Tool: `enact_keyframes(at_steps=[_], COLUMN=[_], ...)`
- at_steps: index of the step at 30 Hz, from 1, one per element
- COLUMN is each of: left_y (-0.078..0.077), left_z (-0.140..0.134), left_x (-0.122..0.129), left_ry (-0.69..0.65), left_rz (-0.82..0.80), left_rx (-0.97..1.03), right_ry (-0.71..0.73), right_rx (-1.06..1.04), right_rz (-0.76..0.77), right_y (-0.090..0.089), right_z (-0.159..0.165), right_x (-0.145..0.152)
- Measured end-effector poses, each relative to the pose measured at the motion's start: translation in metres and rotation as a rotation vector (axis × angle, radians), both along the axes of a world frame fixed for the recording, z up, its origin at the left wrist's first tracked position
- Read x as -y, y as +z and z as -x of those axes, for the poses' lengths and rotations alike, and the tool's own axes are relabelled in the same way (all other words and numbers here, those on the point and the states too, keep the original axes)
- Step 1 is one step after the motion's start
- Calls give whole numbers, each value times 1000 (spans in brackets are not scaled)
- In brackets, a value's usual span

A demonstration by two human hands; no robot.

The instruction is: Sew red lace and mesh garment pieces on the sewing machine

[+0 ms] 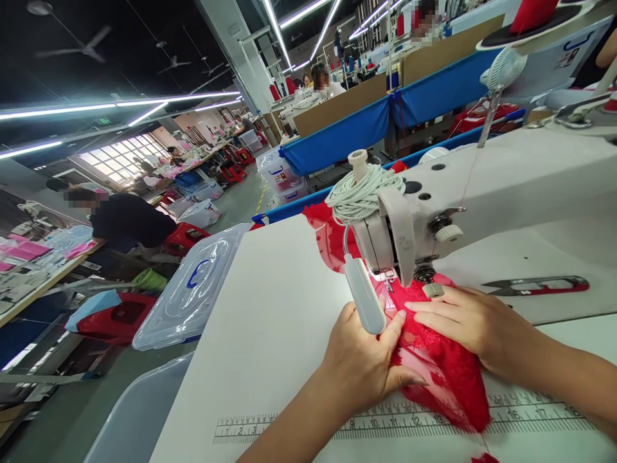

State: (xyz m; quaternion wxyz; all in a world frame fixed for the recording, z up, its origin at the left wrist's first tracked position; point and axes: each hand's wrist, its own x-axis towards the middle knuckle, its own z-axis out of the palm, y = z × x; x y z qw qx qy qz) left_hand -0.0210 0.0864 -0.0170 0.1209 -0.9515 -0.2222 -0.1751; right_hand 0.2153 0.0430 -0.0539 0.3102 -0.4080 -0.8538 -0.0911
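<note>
Red lace fabric (429, 341), partly sheer, lies bunched under the needle area of a white sewing machine (511, 186). My left hand (359, 360) rests on its left edge, thumb and forefinger spread; some fingertips are hidden behind a small grey-white lamp (365, 296). On the right side of the fabric, my right hand (470, 321) lies with its fingers stretched flat, close to the presser foot (388, 283). More red fabric (330, 238) spreads out behind the machine head. Both hands touch the fabric without visibly pinching it.
Red-handled thread snips (544, 285) lie on the machine bed at right. A ruler strip (289, 424) runs along the table's front. Coiled pale cord (361, 196) sits on the machine head. Clear lidded bins (193, 289) stand left of the white table (270, 308). Other people work farther off.
</note>
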Motion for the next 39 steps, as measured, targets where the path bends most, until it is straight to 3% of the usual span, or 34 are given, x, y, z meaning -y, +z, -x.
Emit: enact_keyframes(at_steps=[10,13,18,29,39], left_y=[-1,-1,2,2,1], left_z=[3,3,-2,-2,-3], left_x=[-6,-8,-7,4,9], left_ry=[-4,-20,-162,-45,8], left_rz=[4,7,96,57,-4], left_rx=[-11,32,0,-93,4], right_ry=[8,2,44,64,26], right_rx=[12,15,-16,-86,-77], right_rz=[7,22,-2,16,23], right_y=[-12,-7,7,13,9], right_z=[-5,-5,-1,1,0], right_x=[-3,-4,-2,1,1])
